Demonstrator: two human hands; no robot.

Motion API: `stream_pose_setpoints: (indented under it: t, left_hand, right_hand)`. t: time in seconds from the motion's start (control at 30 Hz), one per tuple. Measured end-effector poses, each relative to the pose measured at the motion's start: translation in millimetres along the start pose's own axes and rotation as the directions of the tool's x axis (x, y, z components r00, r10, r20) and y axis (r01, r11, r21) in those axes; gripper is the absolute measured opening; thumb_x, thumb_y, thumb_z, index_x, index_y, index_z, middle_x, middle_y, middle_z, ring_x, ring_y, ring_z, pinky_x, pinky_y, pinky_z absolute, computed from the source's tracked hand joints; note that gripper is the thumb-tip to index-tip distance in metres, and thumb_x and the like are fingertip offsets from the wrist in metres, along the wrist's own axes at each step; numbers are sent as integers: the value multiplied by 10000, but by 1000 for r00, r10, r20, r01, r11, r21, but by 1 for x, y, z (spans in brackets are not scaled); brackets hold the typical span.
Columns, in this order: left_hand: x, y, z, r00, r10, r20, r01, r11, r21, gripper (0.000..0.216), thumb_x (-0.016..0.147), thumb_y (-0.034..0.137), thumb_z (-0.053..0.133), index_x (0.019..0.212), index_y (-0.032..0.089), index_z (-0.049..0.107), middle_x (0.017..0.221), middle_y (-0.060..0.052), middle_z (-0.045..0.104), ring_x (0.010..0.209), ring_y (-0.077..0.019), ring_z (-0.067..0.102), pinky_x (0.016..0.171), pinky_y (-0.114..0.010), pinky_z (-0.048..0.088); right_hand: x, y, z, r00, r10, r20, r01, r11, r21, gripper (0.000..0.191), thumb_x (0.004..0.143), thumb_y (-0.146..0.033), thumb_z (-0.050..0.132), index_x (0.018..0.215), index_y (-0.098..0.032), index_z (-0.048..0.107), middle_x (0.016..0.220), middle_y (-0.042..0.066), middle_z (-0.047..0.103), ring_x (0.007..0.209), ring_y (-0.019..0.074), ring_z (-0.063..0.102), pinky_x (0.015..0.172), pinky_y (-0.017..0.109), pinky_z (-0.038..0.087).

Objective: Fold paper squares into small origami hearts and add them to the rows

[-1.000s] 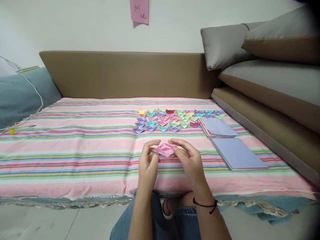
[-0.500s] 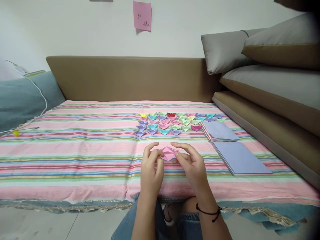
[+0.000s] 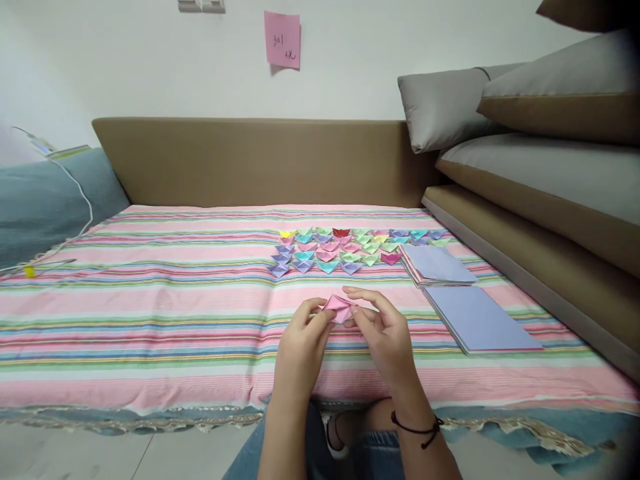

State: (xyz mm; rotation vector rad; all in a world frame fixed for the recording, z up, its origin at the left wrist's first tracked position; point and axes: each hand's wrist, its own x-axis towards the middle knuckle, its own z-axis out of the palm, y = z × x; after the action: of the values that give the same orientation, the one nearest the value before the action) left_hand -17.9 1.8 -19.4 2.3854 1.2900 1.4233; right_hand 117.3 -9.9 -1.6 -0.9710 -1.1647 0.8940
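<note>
White wall [image 3: 125,60] seen at back, pink sticky note [image 3: 283,39] stuck on it up top, scribble unreadable. Brown padded backrest [image 3: 260,160] set along wall. Striped pink cloth [image 3: 150,313] spread over low platform — fringe hung off front edge. Grey and tan cushions [image 3: 540,133] stacked at right, teal cushion [image 3: 45,200] at left with white cable draped across. Pale tiled floor [image 3: 100,453] below — lighting soft, even.

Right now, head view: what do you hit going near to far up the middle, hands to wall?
Left hand and right hand pinching the pink folded paper → rows of small folded paper pieces on the striped cloth → brown backrest → pink note on the wall.
</note>
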Motion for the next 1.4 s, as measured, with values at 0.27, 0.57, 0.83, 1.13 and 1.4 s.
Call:
stream_pose_setpoints:
  t: [0.27, 0.57, 0.83, 1.13, 1.4]
  left_hand:
    - [0, 1, -2, 998, -36, -56, 40, 996, 83, 186, 847, 72, 459, 859, 187, 606, 939, -50, 584, 831, -135, 574, 692, -231, 473]
    - [-2, -1, 1, 999, -39, -29, 42, 993, 112, 168, 840, 80, 482, 882, 182, 609, 1028, -81, 622, 930, -183, 586, 753, -296, 502]
    - [-2, 1, 1, 1000, -1, 18, -1, 994, 106, 169, 836, 77, 502, 923, 192, 591, 1028, -71, 620, 935, -184, 574, 747, -297, 507]
    - [-2, 2, 1, 999, -51, -7, 52, 992, 116, 169, 850, 94, 479, 900, 198, 601, 1027, -70, 621, 936, -178, 582, 747, -294, 506]
    - [-3, 1, 2, 998, -50, -33, 55, 986, 155, 176, 841, 86, 480, 866, 192, 618, 1018, -76, 628, 907, -179, 594, 731, -296, 510]
  right_hand:
    - [1, 5, -1, 977, -211, 14, 205, 930, -305, 154, 809, -127, 506, 873, -199, 626, 1029, 70, 642, 924, 197, 621, 700, 288, 547]
    - [3, 10, -1, 922, -361, 142, 380, 765, -520, 239, 775, -111, 503, 936, -219, 642, 1056, 87, 644, 1010, 235, 589, 850, 401, 503]
    - [4, 13, 0, 919, -335, 208, 392, 717, -576, 225, 747, -119, 555, 938, -203, 641, 1103, 100, 615, 1057, 246, 553, 907, 421, 465]
    - [3, 10, 1, 910, -383, 157, 399, 711, -579, 225, 786, -110, 522, 959, -219, 618, 1037, 87, 626, 1019, 239, 553, 879, 429, 462]
    - [3, 7, -1, 884, -458, 98, 424, 694, -581, 138, 817, -122, 539, 798, -219, 635, 949, 74, 653, 954, 228, 572, 829, 407, 473]
